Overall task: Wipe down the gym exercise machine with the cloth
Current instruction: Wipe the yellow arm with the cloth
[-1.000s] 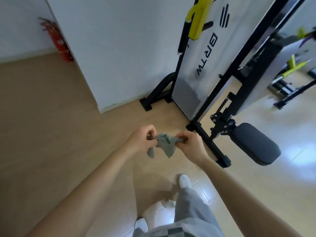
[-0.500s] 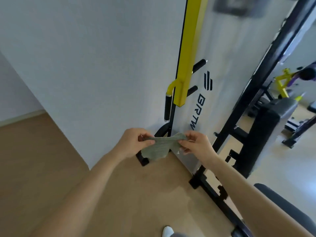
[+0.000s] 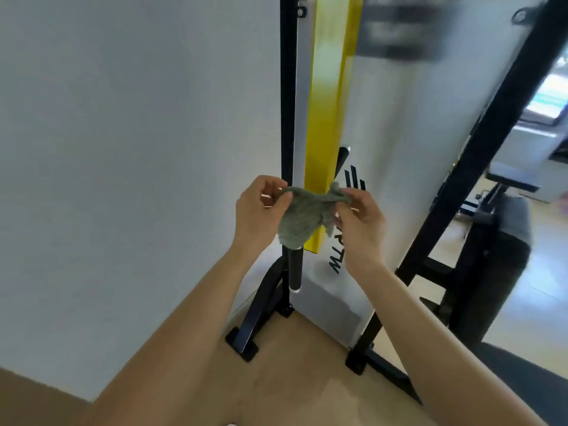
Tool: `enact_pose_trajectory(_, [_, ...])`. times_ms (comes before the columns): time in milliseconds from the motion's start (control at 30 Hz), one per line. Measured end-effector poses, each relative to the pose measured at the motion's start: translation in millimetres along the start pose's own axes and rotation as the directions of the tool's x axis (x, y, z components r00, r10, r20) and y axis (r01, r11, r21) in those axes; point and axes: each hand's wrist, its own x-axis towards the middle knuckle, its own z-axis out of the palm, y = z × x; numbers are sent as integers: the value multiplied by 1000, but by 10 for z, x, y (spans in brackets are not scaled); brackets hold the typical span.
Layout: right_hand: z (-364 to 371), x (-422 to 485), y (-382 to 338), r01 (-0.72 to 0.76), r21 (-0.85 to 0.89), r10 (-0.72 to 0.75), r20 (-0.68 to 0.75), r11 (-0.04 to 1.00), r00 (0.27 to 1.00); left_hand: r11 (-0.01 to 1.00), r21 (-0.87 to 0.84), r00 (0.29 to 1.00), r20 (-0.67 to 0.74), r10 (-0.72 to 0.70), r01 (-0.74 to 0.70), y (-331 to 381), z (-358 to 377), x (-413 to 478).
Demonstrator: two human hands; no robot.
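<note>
Nearest me, my left hand [image 3: 261, 210] and right hand [image 3: 359, 222] are up side by side. Each pinches a top corner of the grey-green cloth [image 3: 302, 216] between thumb and curled fingers. The cloth hangs slack between them, in the air above the wooden floor [image 3: 307, 379]. Just behind it stands the exercise machine [image 3: 288, 103]: its yellow bar [image 3: 330, 103], a black grip [image 3: 295, 272] beside the bar's lower end, and a white panel [image 3: 405, 124] to the right. A white wall [image 3: 138, 149] lies left.
</note>
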Motion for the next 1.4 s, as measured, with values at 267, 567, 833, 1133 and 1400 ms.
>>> enact_pose_trajectory(267, [461, -287, 593, -55, -160, 44, -71, 986, 997, 955, -187, 882, 456, -122, 229, -680, 104, 152])
enact_pose_trajectory(567, [556, -629, 746, -25, -288, -35, -200, 957, 979, 986, -122, 904, 424, -52, 114, -824, 37, 2])
enact_pose_trajectory(833, [684, -240, 665, 3, -257, -64, -226, 966, 972, 969, -163, 920, 375, -116, 188, -675, 404, 84])
enact_pose_trajectory(1133, [743, 60, 615, 133, -334, -251, -340, 933, 906, 963, -237, 983, 160, -92, 128, -548, 532, 325])
enact_pose_trajectory(1400, [608, 266, 309, 211, -293, -294, -275, 932, 916, 954, -300, 982, 187, 30, 28, -303, 449, 708])
